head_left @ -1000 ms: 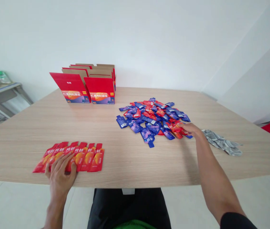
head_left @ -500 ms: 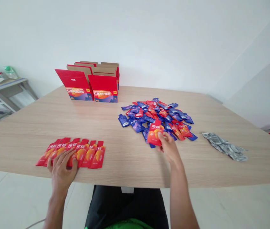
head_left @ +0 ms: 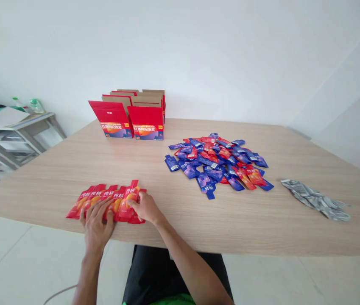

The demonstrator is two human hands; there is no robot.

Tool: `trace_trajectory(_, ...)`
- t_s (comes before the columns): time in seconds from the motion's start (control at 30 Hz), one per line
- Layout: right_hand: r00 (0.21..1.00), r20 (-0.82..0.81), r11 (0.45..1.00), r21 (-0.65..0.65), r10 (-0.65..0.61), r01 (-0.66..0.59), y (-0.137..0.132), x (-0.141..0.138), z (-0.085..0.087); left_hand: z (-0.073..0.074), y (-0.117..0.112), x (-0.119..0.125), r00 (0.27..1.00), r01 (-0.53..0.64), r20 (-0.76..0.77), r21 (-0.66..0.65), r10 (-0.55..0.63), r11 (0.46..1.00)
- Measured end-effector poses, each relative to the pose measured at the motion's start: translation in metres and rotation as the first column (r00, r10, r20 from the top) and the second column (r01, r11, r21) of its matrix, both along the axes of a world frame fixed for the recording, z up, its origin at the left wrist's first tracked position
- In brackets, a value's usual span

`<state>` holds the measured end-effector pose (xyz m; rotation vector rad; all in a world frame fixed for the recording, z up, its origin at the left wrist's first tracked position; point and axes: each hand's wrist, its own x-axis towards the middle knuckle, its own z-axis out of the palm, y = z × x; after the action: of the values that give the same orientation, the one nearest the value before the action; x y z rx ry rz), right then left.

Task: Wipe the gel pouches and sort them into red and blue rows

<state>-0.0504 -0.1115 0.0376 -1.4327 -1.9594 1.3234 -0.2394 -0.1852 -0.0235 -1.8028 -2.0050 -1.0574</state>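
Note:
An overlapping row of red sachets (head_left: 83, 198) with orange fruit prints lies near the table's front edge. My left hand (head_left: 98, 223) rests on the row, fingers spread out over the sachets' lower halves. At the row's right end, my right hand (head_left: 148, 207) pinches a red sachet (head_left: 126, 206) by its right side, over the last sachets there. Its upper end points away from me, and the sachets beneath it are partly hidden. To the right, a mixed pile of blue and red sachets (head_left: 211, 161) is spread loosely on the table.
Several open red cartons (head_left: 144, 116) stand at the back left of the wooden table (head_left: 246, 224). A grey striped glove-like cloth (head_left: 315, 199) lies at the right. Beyond the table's left side is a grey shelf unit (head_left: 33, 125) with bottles on it.
My right hand has carried the red sachet left from beside the pile to the row's right end. My left hand stays on the row. The whole view has shifted slightly.

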Motion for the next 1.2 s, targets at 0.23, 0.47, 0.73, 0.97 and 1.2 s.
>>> trace_trajectory(0.23,0.957,0.285,0.989,0.118,0.047,-0.084,-0.004,-0.014,0.005,0.001,-0.002,0.002,0.999,-0.012,-0.041,0.004,0.013,1.0)
trace_trajectory(0.47,0.862,0.506,0.969,0.223,-0.023,-0.105,-0.015,-0.018,0.01,-0.004,0.002,0.001,0.998,-0.02,-0.065,0.036,0.023,0.999)
trace_trajectory(0.73,0.854,0.521,0.946,0.281,-0.008,-0.162,-0.014,-0.018,0.008,-0.003,0.0,0.001,0.996,-0.018,-0.084,0.037,0.021,0.999)
trace_trajectory(0.97,0.898,0.431,0.952,0.3,-0.085,-0.054,-0.003,0.006,0.013,-0.001,0.0,0.002,0.998,-0.029,-0.054,0.014,0.029,0.999)
trace_trajectory(1.2,0.828,0.362,0.858,0.449,-0.428,0.248,0.063,0.108,0.019,0.0,0.001,0.001,0.999,-0.013,-0.034,0.009,0.014,1.0)
